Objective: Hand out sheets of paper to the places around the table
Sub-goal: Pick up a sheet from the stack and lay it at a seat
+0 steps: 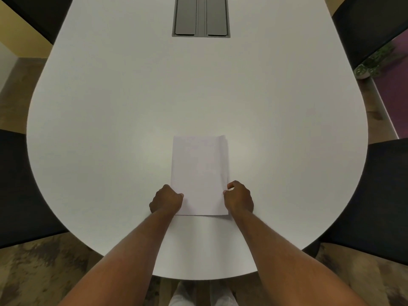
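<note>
A stack of white paper sheets [199, 173] lies flat on the white table [110, 129], in front of me near its rounded end. My left hand [166, 199] grips the stack's lower left edge with curled fingers. My right hand [239, 198] pinches the lower right edge between thumb and fingers. Both forearms reach in from the bottom of the view. How many sheets the stack holds cannot be told.
A grey cable box with two lids [201, 16] is set into the table's middle, far ahead. Dark chairs stand at the left [19, 186], right [384, 195], far left [39, 16] and far right [371, 25]. A potted plant [371, 62] sits on the floor at right.
</note>
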The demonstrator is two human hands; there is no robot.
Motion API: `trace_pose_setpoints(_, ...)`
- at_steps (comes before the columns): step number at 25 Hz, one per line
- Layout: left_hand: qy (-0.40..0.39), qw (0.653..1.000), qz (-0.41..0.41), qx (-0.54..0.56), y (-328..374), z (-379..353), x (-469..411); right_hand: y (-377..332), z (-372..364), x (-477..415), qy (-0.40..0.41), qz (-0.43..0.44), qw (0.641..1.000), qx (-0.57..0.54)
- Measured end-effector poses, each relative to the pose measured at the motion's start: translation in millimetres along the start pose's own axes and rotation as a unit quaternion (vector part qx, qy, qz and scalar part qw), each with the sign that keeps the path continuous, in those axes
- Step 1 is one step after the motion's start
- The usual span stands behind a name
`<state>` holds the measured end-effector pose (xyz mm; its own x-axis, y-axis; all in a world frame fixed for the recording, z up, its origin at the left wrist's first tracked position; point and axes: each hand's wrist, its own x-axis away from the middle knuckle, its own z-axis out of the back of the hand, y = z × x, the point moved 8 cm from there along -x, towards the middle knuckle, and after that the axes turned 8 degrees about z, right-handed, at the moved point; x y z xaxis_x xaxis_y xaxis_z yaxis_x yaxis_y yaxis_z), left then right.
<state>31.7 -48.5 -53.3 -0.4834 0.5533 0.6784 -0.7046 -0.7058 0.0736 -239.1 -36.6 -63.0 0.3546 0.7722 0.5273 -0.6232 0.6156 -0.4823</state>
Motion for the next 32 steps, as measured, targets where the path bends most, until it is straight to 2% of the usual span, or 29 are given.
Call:
trace_pose_setpoints(3,0.003,1.0,0.009,0.001,-2,6,2,-1,9,1,0.023,0.013,1.0,-0.016)
trace_pose_setpoints(7,0.017,1.0,0.0,0.021,-2,20,4,-6,23,5,0.032,0.06,0.992,-0.103)
trace_pose_setpoints(12,-0.014,0.987,-0.033,0.155,-1,33,4,-22,46,14,0.058,0.123,0.97,-0.2)
trace_pose_setpoints(19,0.024,0.912,-0.09,0.399,0,88,33,-62,87,29,0.067,0.189,0.946,-0.255)
trace_pose_setpoints(26,0.079,0.859,-0.111,0.494,-18,173,80,-147,125,57,0.057,0.27,0.916,-0.292)
trace_pose_setpoints(32,0.155,0.819,-0.14,0.534,-44,260,117,-238,151,87,0.042,0.357,0.884,-0.298)
